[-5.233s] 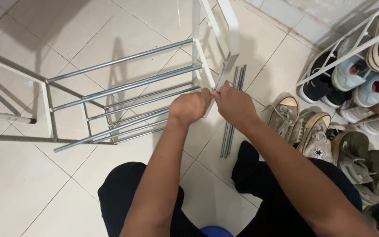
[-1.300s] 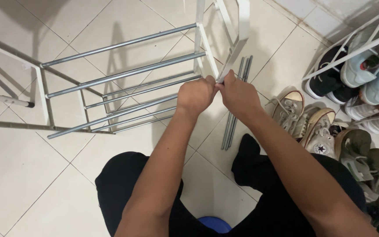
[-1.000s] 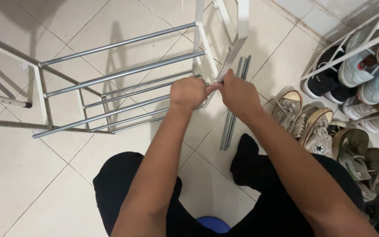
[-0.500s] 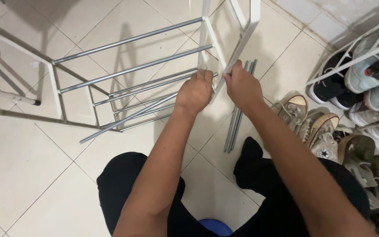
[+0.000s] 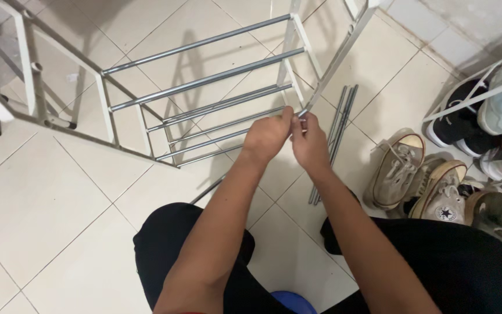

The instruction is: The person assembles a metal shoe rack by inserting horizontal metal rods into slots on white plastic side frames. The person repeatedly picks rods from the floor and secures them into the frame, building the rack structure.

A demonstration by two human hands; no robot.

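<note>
A shoe rack frame with white side panels (image 5: 344,52) and several silver rods (image 5: 204,81) lies tipped on the tiled floor in front of me. My left hand (image 5: 268,136) is closed around the end of one loose silver rod (image 5: 207,189). That rod slants down-left under my forearm, and its far end is free of the rack. My right hand (image 5: 309,142) touches the left one and pinches the lower tip of the near white side panel, where the rod end meets it. The joint itself is hidden by my fingers.
A few spare rods (image 5: 335,134) lie on the floor right of my hands. Worn sneakers (image 5: 396,168) sit beyond them, and a filled white wire shoe rack (image 5: 483,87) stands at the right edge. A grey metal frame (image 5: 30,87) is at the left, and a blue object (image 5: 289,302) is between my knees.
The rod in my left hand has come free at its far end and swung down toward the floor. Both hands stayed at the side panel's lower tip, and the view shifted right.
</note>
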